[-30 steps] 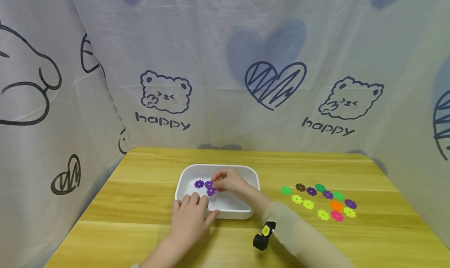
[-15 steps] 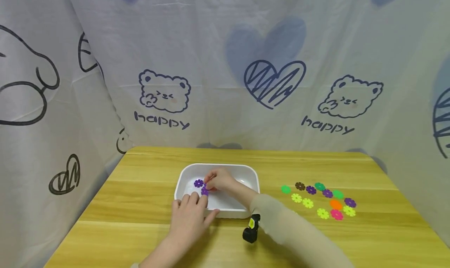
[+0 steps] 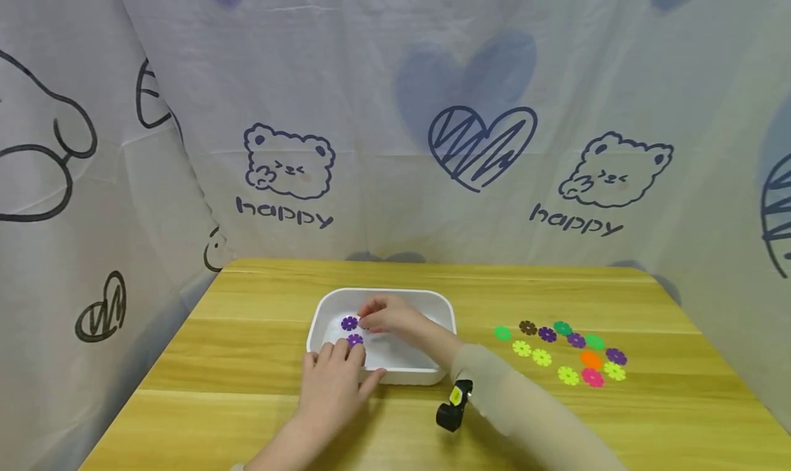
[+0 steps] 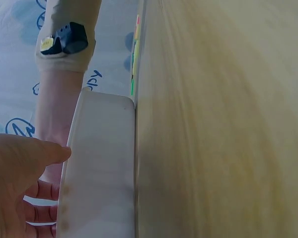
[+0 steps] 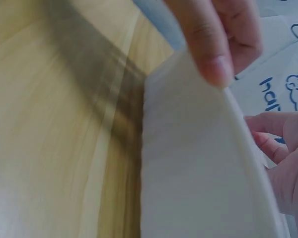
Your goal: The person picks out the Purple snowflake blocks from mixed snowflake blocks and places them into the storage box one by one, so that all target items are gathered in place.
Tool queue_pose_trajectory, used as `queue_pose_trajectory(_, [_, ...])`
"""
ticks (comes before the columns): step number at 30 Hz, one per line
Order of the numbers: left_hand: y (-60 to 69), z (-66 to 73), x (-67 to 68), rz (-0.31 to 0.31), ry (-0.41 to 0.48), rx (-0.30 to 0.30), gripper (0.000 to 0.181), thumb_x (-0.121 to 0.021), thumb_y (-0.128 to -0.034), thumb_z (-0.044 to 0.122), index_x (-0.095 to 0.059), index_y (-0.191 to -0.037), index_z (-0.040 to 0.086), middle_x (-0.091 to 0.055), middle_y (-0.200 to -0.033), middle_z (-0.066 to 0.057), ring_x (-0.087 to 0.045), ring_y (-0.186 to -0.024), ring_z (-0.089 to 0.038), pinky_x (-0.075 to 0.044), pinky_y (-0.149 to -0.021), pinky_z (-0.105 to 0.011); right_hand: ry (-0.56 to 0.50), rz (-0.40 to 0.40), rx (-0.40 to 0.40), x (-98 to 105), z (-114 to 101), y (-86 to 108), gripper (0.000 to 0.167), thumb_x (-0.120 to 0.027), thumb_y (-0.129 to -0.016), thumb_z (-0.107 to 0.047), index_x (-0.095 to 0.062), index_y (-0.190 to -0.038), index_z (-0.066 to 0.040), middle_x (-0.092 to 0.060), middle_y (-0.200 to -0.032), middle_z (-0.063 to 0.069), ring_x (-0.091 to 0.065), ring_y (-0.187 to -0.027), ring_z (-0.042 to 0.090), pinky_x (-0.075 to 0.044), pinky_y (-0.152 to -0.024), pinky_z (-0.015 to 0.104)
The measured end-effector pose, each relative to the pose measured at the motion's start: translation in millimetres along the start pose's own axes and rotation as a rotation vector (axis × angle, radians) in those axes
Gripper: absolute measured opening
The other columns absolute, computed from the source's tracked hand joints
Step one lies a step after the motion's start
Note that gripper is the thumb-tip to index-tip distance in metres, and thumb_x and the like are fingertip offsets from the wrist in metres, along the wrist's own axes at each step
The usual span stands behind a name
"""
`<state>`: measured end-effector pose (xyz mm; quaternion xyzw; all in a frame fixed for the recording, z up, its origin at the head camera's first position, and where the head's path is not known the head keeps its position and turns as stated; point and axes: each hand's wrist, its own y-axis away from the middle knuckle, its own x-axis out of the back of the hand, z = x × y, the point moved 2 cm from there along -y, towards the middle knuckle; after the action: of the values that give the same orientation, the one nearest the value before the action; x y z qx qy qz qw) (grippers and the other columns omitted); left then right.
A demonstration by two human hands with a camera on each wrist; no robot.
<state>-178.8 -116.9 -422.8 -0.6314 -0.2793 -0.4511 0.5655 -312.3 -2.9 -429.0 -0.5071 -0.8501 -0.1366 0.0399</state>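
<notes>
A white plastic tray (image 3: 420,370) stands on the table. At its near rim my left hand (image 3: 334,371) holds on, fingers over the edge and thumb on the outer wall; the left wrist view shows that thumb (image 4: 54,152) at the rim. Inside the tray, the bent fingers of my right hand (image 3: 392,316) reach down to a purple notched disc (image 3: 366,326), mostly hidden under them. Whether they pinch it cannot be seen. Left of them lies another purple notched disc (image 3: 349,323), and a third purple disc (image 3: 355,339) shows just beyond my left fingertips.
On the wooden table (image 3: 247,361), right of the tray, lie several notched discs: yellow (image 3: 542,357), brown (image 3: 528,327), pink (image 3: 592,377), orange (image 3: 590,360), purple (image 3: 547,334) and green (image 3: 595,341). A printed curtain (image 3: 383,237) hangs behind the table.
My right hand has shifted left inside the tray and then stayed about there. The nearest purple disc has slid left towards my left fingertips. My left hand has kept its place.
</notes>
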Motion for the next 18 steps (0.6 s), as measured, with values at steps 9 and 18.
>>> queue_pose_trajectory(9, [0.4, 0.5, 1.4, -0.009, 0.004, 0.010, 0.042, -0.066, -0.0834, 0.055, -0.054, -0.081, 0.015, -0.053, -0.081, -0.002, -0.046, -0.074, -0.019, -0.034, -0.072, -0.038, -0.021, -0.036, 0.044, 33.9, -12.0, 30.3, 0.030, -0.066, -0.090, -0.008, -0.059, -0.117, 0.002, -0.063, -0.111, 0.012, -0.063, -0.106, 0.028, -0.050, -0.098, 0.042])
queue_pose_trajectory(18, [-0.3, 0.3, 2.3, -0.036, 0.016, 0.025, 0.041, -0.065, -0.0845, 0.055, -0.053, -0.081, 0.016, -0.052, -0.081, 0.000, -0.044, -0.075, -0.017, -0.034, -0.073, -0.038, -0.077, -0.004, 0.116, 83.8, -22.4, 65.8, 0.030, -0.063, -0.091, -0.004, -0.055, -0.119, 0.005, -0.060, -0.119, 0.020, -0.062, -0.106, 0.023, -0.050, -0.098, 0.036])
